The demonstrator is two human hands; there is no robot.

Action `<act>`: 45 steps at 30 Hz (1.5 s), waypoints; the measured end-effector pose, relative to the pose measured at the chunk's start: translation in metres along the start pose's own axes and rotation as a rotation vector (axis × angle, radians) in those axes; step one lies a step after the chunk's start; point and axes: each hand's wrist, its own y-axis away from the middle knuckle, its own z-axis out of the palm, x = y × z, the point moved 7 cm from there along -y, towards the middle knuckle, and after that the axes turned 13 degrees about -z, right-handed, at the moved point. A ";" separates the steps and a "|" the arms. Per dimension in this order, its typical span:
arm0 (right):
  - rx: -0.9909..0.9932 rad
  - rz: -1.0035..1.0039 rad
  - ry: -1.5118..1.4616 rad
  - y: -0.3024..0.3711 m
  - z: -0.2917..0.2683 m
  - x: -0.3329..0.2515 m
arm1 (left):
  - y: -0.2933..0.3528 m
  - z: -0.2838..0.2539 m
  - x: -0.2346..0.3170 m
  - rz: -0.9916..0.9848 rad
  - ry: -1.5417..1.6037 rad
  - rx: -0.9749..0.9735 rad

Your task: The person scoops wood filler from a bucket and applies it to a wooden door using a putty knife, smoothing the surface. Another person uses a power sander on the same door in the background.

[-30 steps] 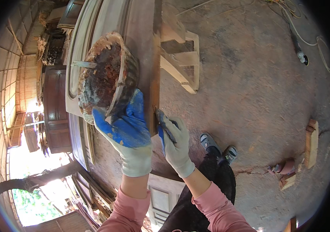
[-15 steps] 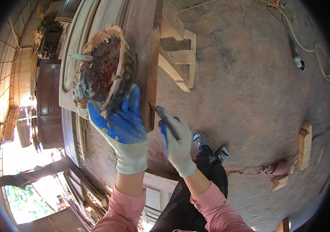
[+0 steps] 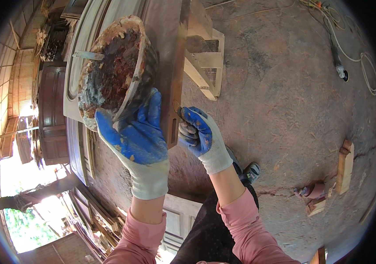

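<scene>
My left hand [image 3: 137,136], in a blue and white work glove, grips the rim of a dirty round bowl [image 3: 115,68] crusted with brown and white filler, and holds it up tilted. A metal blade [image 3: 89,55] lies inside the bowl. My right hand [image 3: 199,132], gloved the same, is closed on a small dark tool [image 3: 180,115] pressed against the edge of a long brown wooden board [image 3: 170,57]. The tool is mostly hidden in the fist.
A wooden trestle [image 3: 205,57] stands beside the board. A pale panelled door [image 3: 82,31] lies under the bowl. A power tool with cable [image 3: 339,66] lies on the dirt floor at top right. Wood offcuts [image 3: 344,167] sit at right. My shoes [image 3: 251,171] show below.
Both hands and the bowl have risen closer to the camera. My right hand has shifted left so its tool now meets the board's edge.
</scene>
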 end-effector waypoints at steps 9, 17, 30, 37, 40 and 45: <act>0.323 -0.330 0.586 0.034 0.020 -0.046 | -0.003 -0.009 0.000 0.015 -0.006 0.020; 0.048 -0.887 1.489 0.045 0.073 -0.042 | -0.004 -0.006 0.000 -0.004 0.031 -0.016; 0.195 -0.683 1.192 0.043 0.059 -0.050 | -0.003 -0.006 0.000 0.016 -0.002 0.006; 0.022 -0.746 1.319 0.052 0.066 -0.037 | -0.004 -0.008 -0.002 0.017 0.010 -0.021; 0.167 -0.670 1.108 0.051 0.050 -0.051 | -0.003 -0.005 0.000 0.025 -0.016 -0.007; 0.193 -0.719 1.178 0.024 0.055 -0.059 | -0.002 -0.006 -0.001 0.025 -0.005 -0.012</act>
